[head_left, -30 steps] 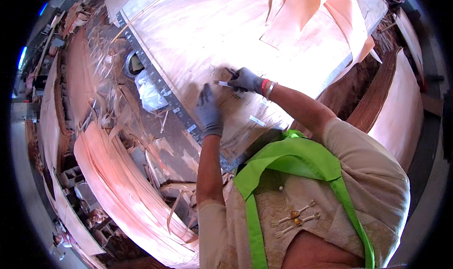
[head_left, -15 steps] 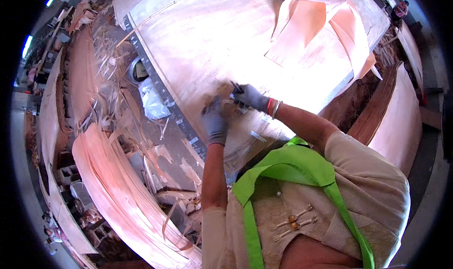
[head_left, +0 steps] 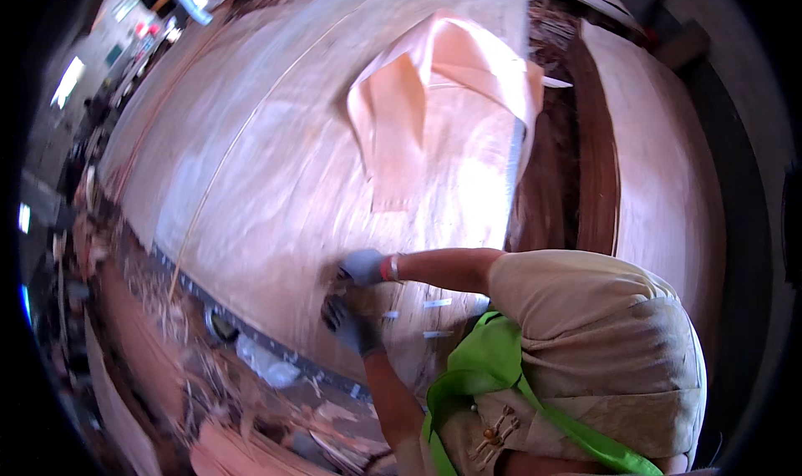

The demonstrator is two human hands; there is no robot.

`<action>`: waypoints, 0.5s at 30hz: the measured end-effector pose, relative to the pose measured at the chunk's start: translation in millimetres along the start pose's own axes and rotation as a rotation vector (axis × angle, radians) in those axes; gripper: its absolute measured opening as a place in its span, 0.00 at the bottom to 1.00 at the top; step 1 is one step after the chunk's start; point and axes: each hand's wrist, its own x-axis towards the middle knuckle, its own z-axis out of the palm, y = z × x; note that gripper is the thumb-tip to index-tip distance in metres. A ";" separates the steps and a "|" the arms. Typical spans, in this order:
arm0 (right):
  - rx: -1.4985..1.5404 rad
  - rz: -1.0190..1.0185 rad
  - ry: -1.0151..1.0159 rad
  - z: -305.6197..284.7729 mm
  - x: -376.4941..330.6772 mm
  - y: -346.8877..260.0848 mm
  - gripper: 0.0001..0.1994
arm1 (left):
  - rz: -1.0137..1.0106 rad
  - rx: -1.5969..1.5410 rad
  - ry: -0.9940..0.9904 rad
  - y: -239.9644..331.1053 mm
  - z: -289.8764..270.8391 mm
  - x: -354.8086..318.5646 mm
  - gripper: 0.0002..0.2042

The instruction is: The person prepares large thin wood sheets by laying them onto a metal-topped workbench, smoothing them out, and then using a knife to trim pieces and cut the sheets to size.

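A big pale wood sheet (head_left: 284,175) lies flat, from the upper middle of the frame down to the two hands. It looks thin, so I think it is light for how big it is, bendy and easy to split along its lines. The best place to hold it is likely near its edges, with both hands flat and wide apart, and no hard pinching. It looks dry and smooth, so it may slide a little.

A tall pile of wood sheets (head_left: 668,159) stands at the right of the frame. A loose curled sheet (head_left: 397,134) sits on the big one, in the upper middle. It looks soft and easy to tear, so it is best lifted from below. A green apron (head_left: 484,351) shows at the lower middle.

A clear plastic bag (head_left: 266,363) lies at the lower left. The left hand (head_left: 351,324), in a grey glove with dark fingertips, is on or just over the wood, below the right hand (head_left: 362,267). Both have bent fingers, but I cannot tell if either one grips anything. Small white strips (head_left: 437,303) lie right of the hands
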 end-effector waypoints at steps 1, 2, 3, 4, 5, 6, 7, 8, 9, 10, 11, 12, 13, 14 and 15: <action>0.048 -0.006 0.072 0.6 -20.4 13.9 0.16 | -0.005 0.004 0.013 0.3 1.4 1.0 0.33; 0.101 -0.013 0.133 3.3 -47.9 29.5 0.17 | -0.012 -0.008 0.031 4.5 -3.9 -1.4 0.32; 0.125 0.050 0.173 2.8 -82.5 49.8 0.18 | -0.003 -0.026 0.039 10.5 -4.2 -3.9 0.32; 0.150 0.113 0.211 2.9 -121.2 69.1 0.18 | 0.031 -0.016 0.049 9.9 7.3 -5.6 0.32; 0.160 0.211 0.198 -0.3 -158.1 81.3 0.20 | 0.044 0.001 0.075 2.2 16.6 -7.4 0.31; 0.200 0.292 0.228 -1.7 -192.2 94.9 0.19 | 0.051 0.023 0.106 -3.9 21.7 -9.1 0.31; 0.205 0.349 0.233 -5.5 -225.9 112.2 0.20 | 0.033 0.038 0.076 -3.6 22.4 -9.2 0.29; 0.290 0.409 0.310 -11.2 -258.2 124.3 0.19 | 0.036 0.046 0.076 -2.2 21.4 -9.6 0.28; 0.216 0.414 0.509 4.1 -291.8 162.6 0.18 | 0.057 0.037 0.070 11.4 21.9 -9.7 0.27; 0.406 0.599 0.421 -17.2 -298.0 152.4 0.15 | 0.022 0.081 0.080 -3.8 15.3 -13.0 0.27; 0.577 0.639 0.470 -19.6 -316.4 174.4 0.14 | 0.023 0.066 0.084 -0.5 13.4 -12.9 0.25; 0.708 0.704 0.508 -17.8 -331.3 207.3 0.14 | 0.032 0.069 0.062 6.5 12.5 -12.4 0.25; 0.810 0.686 0.604 -16.9 -339.6 239.8 0.14 | 0.033 0.076 0.042 10.8 11.4 -11.3 0.25; 0.913 0.690 0.716 -18.4 -359.2 268.4 0.14 | 0.056 0.072 0.004 24.6 19.8 -8.3 0.25; 1.063 0.722 0.744 -34.8 -346.6 273.6 0.14 | 0.010 0.086 0.030 15.4 14.0 -11.5 0.24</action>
